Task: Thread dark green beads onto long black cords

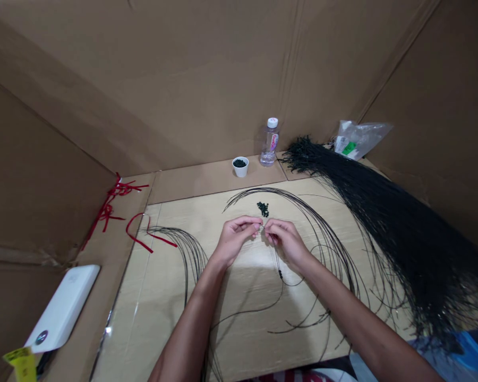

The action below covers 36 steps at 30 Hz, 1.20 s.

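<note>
Black cord (278,260) hangs beneath right grip (286,244) (beaded).

Your left hand (235,241) and right hand (287,245) meet fingertip to fingertip above the pale cardboard sheet (175,217), pinching one thin black cord (278,260) between them. Small dark beads (280,274) sit on the cord, below your right hand. A loose pile of dark beads (263,209) lies on the sheet, just beyond your hands. More black cords (326,249) arc across the sheet around your hands.
</note>
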Tool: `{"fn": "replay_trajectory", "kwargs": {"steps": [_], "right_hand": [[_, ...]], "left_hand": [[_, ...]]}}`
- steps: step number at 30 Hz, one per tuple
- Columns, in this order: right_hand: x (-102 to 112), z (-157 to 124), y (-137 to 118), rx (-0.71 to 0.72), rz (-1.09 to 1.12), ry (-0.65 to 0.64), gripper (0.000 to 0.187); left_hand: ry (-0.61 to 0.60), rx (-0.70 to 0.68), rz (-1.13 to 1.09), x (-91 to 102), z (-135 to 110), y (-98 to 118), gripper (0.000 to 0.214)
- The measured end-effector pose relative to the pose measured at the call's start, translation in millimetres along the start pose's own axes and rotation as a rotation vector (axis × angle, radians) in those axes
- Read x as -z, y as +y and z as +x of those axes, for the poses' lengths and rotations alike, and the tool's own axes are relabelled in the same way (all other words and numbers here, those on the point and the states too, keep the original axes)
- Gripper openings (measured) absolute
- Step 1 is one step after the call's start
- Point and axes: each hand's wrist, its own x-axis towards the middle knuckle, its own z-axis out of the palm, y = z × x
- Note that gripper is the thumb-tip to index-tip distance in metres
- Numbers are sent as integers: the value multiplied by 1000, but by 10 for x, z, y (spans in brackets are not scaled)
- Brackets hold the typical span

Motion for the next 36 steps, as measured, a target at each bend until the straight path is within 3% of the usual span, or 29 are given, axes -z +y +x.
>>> {"fn": "replay_trajectory", "kwargs": {"steps": [36], "right_hand": [[16,8,14,-15,24,35,20]], "left_hand": [[-2,14,-5,1,15,-22,27]]}}
